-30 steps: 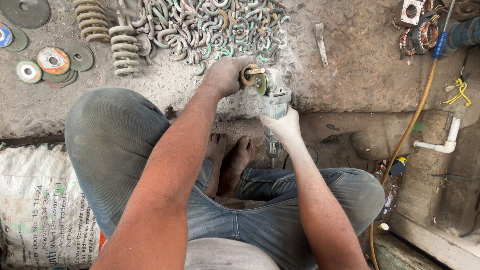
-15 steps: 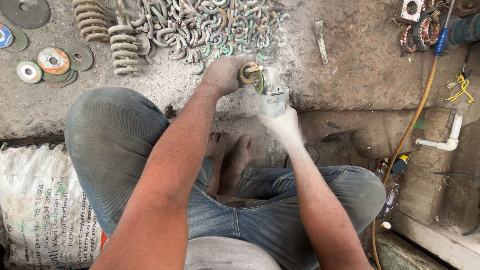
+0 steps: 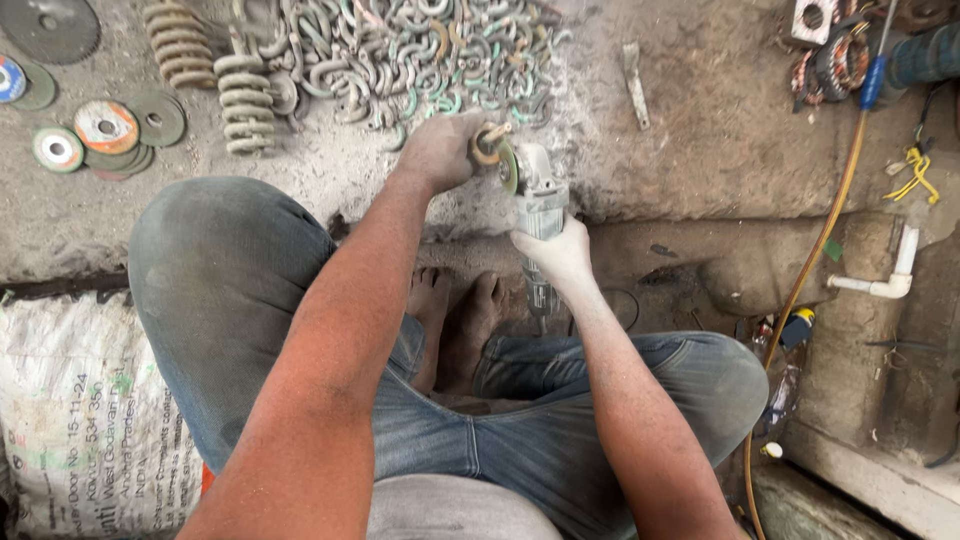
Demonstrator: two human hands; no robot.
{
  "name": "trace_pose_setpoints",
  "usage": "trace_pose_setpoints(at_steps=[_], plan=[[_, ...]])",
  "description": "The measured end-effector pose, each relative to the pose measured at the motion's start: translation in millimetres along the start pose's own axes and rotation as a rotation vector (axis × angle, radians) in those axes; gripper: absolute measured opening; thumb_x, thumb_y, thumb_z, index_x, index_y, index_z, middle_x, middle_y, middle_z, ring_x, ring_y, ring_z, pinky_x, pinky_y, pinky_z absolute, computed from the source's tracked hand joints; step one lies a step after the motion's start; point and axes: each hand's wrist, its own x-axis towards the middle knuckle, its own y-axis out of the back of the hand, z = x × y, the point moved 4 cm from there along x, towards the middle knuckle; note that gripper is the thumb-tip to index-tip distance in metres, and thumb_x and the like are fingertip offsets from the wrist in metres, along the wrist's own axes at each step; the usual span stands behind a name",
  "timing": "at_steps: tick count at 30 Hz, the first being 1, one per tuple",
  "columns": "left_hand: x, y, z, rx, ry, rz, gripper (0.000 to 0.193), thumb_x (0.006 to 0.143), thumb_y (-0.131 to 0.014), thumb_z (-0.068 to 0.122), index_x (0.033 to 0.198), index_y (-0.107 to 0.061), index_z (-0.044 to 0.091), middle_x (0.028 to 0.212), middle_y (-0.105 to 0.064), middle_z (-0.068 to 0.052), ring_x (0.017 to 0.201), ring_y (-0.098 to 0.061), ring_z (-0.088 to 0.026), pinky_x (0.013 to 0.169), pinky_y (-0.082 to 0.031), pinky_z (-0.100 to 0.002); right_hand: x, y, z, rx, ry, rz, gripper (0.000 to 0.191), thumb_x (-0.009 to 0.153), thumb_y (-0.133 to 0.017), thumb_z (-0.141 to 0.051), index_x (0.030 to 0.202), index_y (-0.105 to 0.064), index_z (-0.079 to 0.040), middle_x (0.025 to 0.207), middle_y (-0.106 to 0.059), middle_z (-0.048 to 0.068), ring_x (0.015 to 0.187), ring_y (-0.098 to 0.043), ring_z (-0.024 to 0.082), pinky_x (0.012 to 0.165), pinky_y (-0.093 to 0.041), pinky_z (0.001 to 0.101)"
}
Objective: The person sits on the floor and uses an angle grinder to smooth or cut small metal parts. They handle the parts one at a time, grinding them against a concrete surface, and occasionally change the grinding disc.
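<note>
Dust coats the left hand (image 3: 440,150), clamped on a small curved metal piece (image 3: 488,145) pressed to the grinder's disc (image 3: 508,165). Right hand (image 3: 555,255) wraps shut around the angle grinder (image 3: 540,200) body — steadying it low, close to the pile of hooks (image 3: 420,55) on the floor.

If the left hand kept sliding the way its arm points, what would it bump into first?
Probably the heap of curved metal hooks, lying just beyond the left hand and the small ring it holds. Depth is hard to judge.

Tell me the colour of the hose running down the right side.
The hose is orange-yellow, seen best in the head view, the only one here.
</note>
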Motion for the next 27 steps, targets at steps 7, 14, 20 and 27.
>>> trace_pose_setpoints(at_steps=[7,14,20,27], plan=[[-6.4,-1.3,-0.7,-0.109,-0.109,0.096,0.080,0.076,-0.084,0.009,0.145,-0.053,0.036,0.138,-0.057,-0.007,0.109,-0.063,-0.020,0.089,-0.058,-0.036,11.7,18.5,6.6,0.317,-0.043,0.109,0.038,0.078,-0.081,-0.008,0.113,-0.068,-0.002,0.098,-0.076,0.010,0.076,-0.073,0.020,0.071,-0.063,0.0356],[-17.9,-2.9,5.1,0.185,0.015,0.083,0.067,0.086,-0.085,0.034,0.145,-0.055,0.026,0.126,-0.069,-0.011,0.108,-0.069,-0.024,0.098,-0.059,-0.038,10.6,25.1,11.2,0.500,0.045,0.144,0.033,0.079,-0.082,-0.005,0.109,-0.068,0.000,0.094,-0.074,0.008,0.074,-0.072,0.014,0.065,-0.062,0.0313],[-29.7,-8.9,22.4,0.346,-0.261,0.226,0.061,0.078,-0.086,0.029,0.132,-0.061,0.020,0.151,-0.044,-0.024,0.103,-0.067,-0.031,0.080,-0.061,-0.037,7.8,23.5,13.1,0.494,0.058,0.114,0.033,0.079,-0.082,-0.005,0.109,-0.069,0.000,0.094,-0.074,0.008,0.073,-0.071,0.014,0.064,-0.062,0.0313],[-18.5,-21.6,13.7,0.273,-0.175,-0.022,0.037,0.093,-0.077,0.028,0.125,-0.062,0.015,0.118,-0.057,-0.009,0.097,-0.066,-0.018,0.087,-0.062,-0.033,8.2,24.6,12.2,0.455,0.026,0.102,0.033,0.079,-0.082,-0.006,0.109,-0.068,0.001,0.093,-0.073,0.009,0.073,-0.071,0.015,0.064,-0.062,0.0314]])
